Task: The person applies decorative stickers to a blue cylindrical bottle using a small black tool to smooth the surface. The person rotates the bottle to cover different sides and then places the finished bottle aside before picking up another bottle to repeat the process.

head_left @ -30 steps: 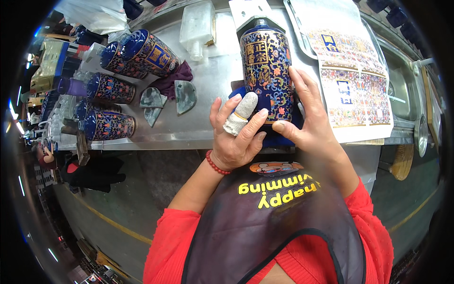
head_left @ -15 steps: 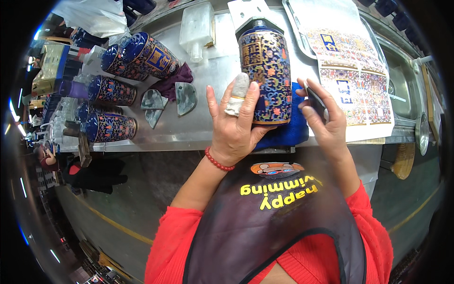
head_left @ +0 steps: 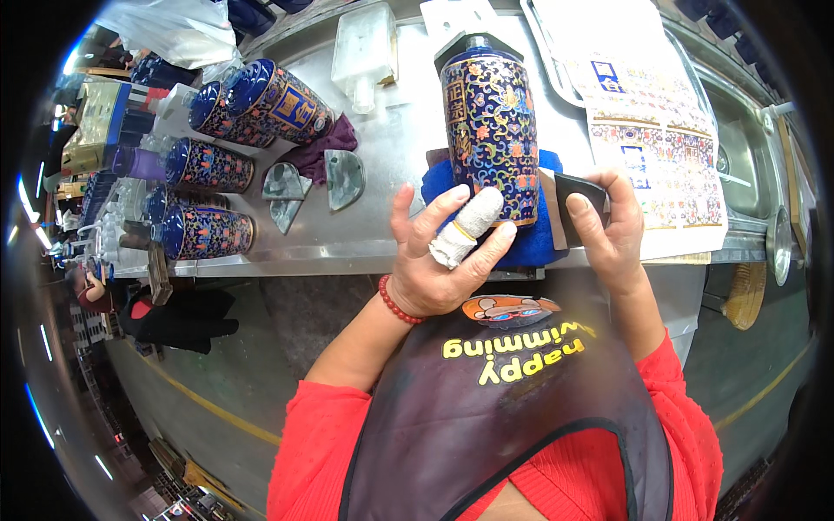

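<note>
A dark blue bottle [head_left: 493, 130] with a colourful floral pattern and gold-framed panel lies with its neck away from me, its base over a folded blue cloth [head_left: 543, 239]. Over its lower end, my left hand [head_left: 447, 252] has its fingers spread, the fingertips at the bottle's surface. A whitish cover wraps one finger of that hand. To the right of the bottle, my right hand [head_left: 608, 230] pinches a flat black scraper-like piece [head_left: 580, 187] between thumb and fingers. Part of that piece is hidden by the fingers.
Several patterned bottles [head_left: 208, 232] lie at the left. Grey-green flat pieces [head_left: 344, 178] and a purple cloth [head_left: 326, 149] are beside them. A clear container [head_left: 365, 48] stands at the back. Printed pattern sheets [head_left: 665, 187] cover the right, before a metal sink [head_left: 738, 148].
The bottle has turned, its gold panel shifting left. My left hand has slid down and right toward its base. The right hand's black piece has tilted and shows more of its flat face.
</note>
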The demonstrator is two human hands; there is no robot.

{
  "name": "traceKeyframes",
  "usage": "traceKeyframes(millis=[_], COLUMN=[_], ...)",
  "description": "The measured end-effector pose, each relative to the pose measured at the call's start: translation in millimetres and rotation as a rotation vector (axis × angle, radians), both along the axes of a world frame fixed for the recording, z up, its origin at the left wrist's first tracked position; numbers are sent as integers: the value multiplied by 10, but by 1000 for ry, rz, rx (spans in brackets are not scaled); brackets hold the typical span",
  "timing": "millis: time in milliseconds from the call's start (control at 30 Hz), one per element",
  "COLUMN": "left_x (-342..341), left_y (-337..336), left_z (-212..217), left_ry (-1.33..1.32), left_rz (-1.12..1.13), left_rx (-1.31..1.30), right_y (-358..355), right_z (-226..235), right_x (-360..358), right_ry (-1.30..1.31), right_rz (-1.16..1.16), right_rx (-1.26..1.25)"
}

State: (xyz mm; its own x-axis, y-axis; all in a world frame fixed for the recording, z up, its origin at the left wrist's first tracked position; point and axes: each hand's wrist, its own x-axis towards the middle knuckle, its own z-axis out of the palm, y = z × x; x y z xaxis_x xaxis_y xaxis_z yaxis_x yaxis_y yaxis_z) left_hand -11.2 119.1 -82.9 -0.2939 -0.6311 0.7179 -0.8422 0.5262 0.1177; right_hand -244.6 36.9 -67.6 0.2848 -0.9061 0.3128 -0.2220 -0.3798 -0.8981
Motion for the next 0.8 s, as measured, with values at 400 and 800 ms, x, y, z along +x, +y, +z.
traceKeyframes(millis=[400,800], left_x=[-37,84], left_y=[-2,-162], left_z=[36,-8], left_ry=[38,244], left_rz=[-8,132], left_rx=[5,249], right_y=[9,-33], right_z=[-38,531], right_x=[-6,250], right_ry=[-20,464], right_rz=[-1,440], right_rx=[6,-899])
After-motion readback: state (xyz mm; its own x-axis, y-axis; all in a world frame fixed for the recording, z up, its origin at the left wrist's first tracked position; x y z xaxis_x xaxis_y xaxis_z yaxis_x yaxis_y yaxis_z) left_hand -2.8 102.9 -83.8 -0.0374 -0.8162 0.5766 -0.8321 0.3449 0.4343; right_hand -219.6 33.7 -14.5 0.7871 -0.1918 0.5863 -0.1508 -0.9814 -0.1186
